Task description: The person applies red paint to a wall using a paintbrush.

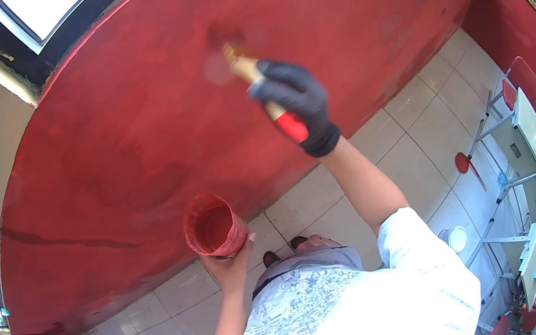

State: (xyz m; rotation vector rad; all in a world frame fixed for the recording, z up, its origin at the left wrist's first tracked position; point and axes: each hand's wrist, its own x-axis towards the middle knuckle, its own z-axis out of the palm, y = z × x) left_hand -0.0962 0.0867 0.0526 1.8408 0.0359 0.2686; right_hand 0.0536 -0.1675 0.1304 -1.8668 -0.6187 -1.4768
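Gloved in black, my right hand [297, 103] grips a paintbrush [245, 69] by its wooden handle, which is red near the end. The blurred bristles are at the red wall [138, 135], beside a darker patch; whether they touch it I cannot tell. Lower and to the left, my bare left hand [231, 266] holds a paint-smeared container [240, 229] with red paint in it, its mouth facing up. The container is in front of the wall's lower part.
Pale floor tiles [304, 198] run along the wall. On the floor at right are a round red lid [462, 163], a stick with red paint and a white tub [456, 239]. Metal-legged desks [532, 128] and a red chair stand beyond. A window [47, 13] is at upper left.
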